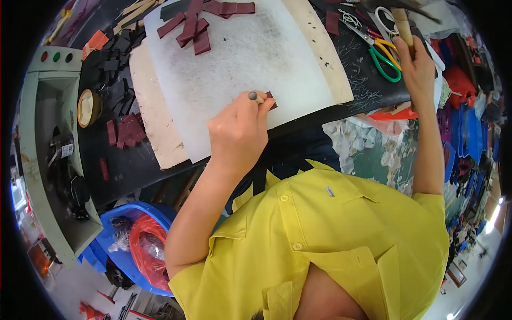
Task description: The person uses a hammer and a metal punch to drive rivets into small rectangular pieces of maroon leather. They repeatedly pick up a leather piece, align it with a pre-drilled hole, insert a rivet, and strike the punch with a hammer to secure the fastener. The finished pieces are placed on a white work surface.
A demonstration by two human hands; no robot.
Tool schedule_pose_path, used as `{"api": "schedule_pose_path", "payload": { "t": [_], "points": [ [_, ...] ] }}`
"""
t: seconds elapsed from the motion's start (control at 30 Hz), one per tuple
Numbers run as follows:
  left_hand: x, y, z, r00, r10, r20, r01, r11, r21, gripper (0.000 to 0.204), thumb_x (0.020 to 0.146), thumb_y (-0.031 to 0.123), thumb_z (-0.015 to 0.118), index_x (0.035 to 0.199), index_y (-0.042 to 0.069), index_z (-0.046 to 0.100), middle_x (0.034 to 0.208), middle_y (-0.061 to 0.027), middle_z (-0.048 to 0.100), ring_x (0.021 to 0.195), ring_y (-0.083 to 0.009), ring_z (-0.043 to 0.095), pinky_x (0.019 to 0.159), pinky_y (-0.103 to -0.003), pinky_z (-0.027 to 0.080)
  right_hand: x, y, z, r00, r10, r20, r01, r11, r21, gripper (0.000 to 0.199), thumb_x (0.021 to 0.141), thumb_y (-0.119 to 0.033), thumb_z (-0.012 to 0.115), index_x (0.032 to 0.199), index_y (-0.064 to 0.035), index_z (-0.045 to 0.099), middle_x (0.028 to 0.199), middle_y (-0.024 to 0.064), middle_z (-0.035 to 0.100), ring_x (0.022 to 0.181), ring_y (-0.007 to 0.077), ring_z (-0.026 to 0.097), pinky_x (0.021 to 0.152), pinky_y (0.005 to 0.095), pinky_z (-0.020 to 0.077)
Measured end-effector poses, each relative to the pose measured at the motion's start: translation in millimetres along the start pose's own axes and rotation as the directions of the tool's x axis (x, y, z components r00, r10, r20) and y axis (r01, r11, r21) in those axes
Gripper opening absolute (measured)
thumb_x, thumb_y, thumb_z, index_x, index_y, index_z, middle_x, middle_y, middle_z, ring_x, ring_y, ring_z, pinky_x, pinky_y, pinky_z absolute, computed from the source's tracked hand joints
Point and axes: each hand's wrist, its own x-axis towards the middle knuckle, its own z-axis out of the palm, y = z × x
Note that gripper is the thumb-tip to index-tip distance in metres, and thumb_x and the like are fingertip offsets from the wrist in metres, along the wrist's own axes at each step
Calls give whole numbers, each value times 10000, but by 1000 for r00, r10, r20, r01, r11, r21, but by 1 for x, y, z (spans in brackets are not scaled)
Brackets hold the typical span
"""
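Hammer [402, 25], wooden-handled and dark-headed

A slim rod-like tool [253, 96] with a rounded grey end stands in the left grip [237, 125], its end facing up toward the camera; the fingers hide its lower part. Just beside them, a small maroon piece [274, 105] lies on the white sheet [298, 69], partly covered by the fingertips, so its full outline cannot be told. The hammer [402, 25] is in the right grip [417, 66], its pale wooden handle tilted, its dark head blurred near the picture's upper edge.
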Motion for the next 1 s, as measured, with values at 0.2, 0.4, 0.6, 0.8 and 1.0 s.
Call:
{"api": "schedule_pose_path", "payload": {
  "t": [0.2,0.4,0.6,0.8,1.0],
  "points": [
    [1,1,-2,999,27,47,-29,998,50,181,859,27,713,806,12,541,758,-103,679,585,-275,645,506,-340,490,-28,-100,-33,729,-553,404,523,830,193,231,874,-234,761,913,-40,642,689,19,570,591,80,521,539,269,410],
    [2,1,-2,997,8,76,-10,1000,24,196,866,39,705,806,13,519,728,-119,662,594,-301,651,511,-366,503,-15,-149,-67,892,-450,44,237,548,802,142,911,-152,695,881,-56,595,683,18,590,571,116,571,515,271,436],
    [2,2,-8,993,-13,116,7,999,52,185,881,63,693,812,16,528,720,-119,662,585,-307,646,508,-378,496,-3,-116,-41,690,-645,328,707,697,-116,282,840,-259,743,820,-63,542,586,138,566,579,379,593,528,437,473],
    [5,1,-5,997,-5,74,7,1000,-23,112,888,47,674,855,17,571,725,-112,670,585,-300,640,508,-367,481,-47,-92,-4,671,-621,405,675,737,13,315,843,-286,732,822,-49,527,604,134,587,575,345,619,507,418,481],
    [3,0,-14,984,-79,161,83,996,-20,63,924,43,651,935,5,603,781,-110,709,648,-220,697,563,-292,526,-53,-88,10,622,-654,432,709,704,44,285,837,-240,719,854,-59,500,622,107,609,582,317,634,507,400,487]
  ]
}}
